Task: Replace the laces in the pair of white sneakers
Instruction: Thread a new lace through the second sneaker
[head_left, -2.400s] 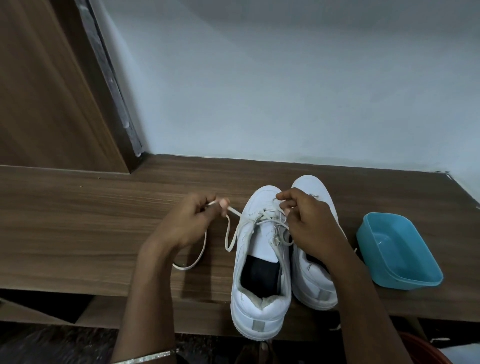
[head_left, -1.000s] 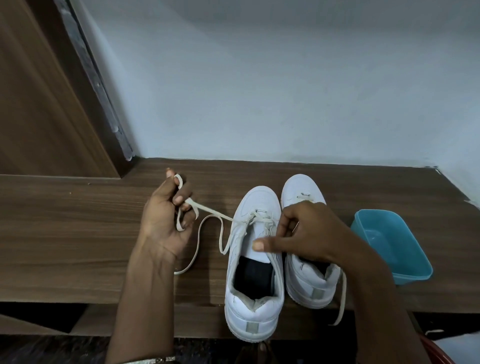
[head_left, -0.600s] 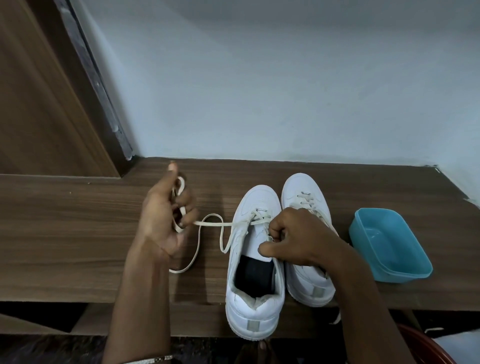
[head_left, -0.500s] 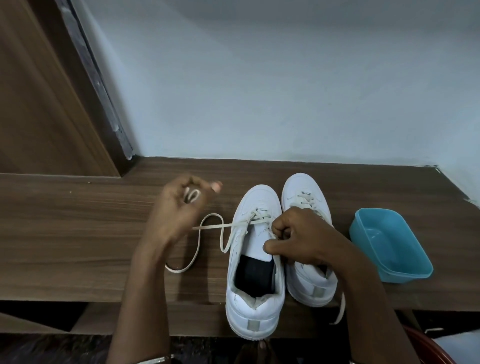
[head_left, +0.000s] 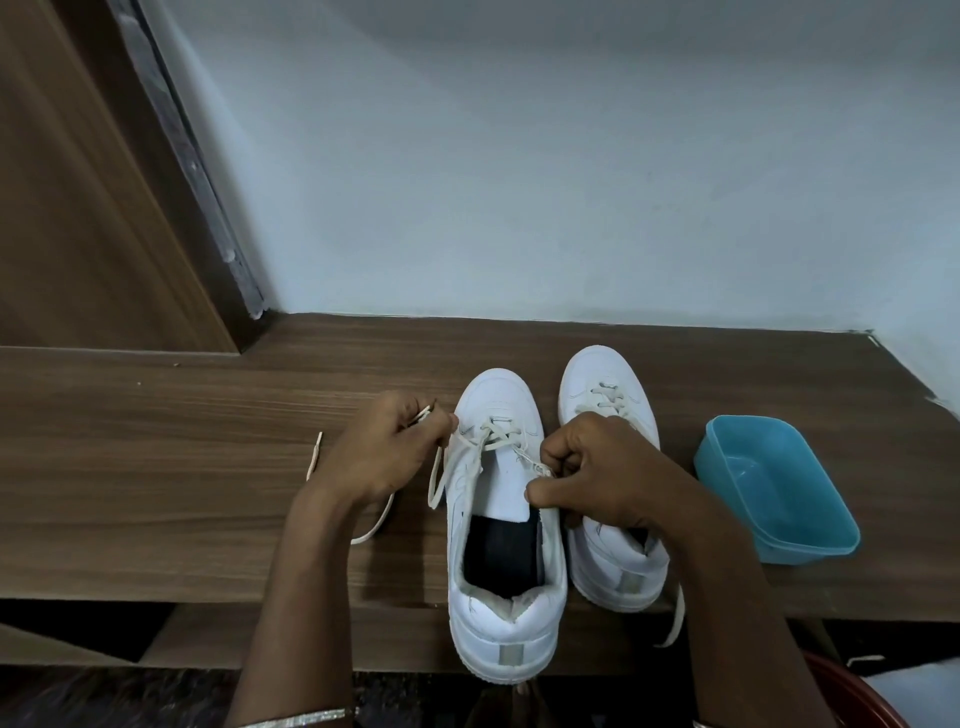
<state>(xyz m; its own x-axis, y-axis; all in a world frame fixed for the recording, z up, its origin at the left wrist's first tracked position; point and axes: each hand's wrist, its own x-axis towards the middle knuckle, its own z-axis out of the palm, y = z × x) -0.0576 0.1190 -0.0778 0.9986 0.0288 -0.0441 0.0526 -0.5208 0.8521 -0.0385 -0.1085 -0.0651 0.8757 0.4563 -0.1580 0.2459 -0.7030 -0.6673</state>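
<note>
The left hand (head_left: 382, 457) pinches the cream lace (head_left: 493, 436) just beside the half-laced white sneaker (head_left: 497, 397); the right hand (head_left: 605, 475) grips the lace at its eyelets. The sneaker stands on the table (head_left: 156, 467).

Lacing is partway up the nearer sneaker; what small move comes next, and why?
Probably draw the left hand away from the nearer sneaker to pull the lace snug: a slack loop sags beside the shoe, while the right hand pinches the lace at the opposite eyelet edge.

Left hand (head_left: 382, 457) and right hand (head_left: 608, 473) both pinch with curled fingers (head_left: 569, 441).
</note>
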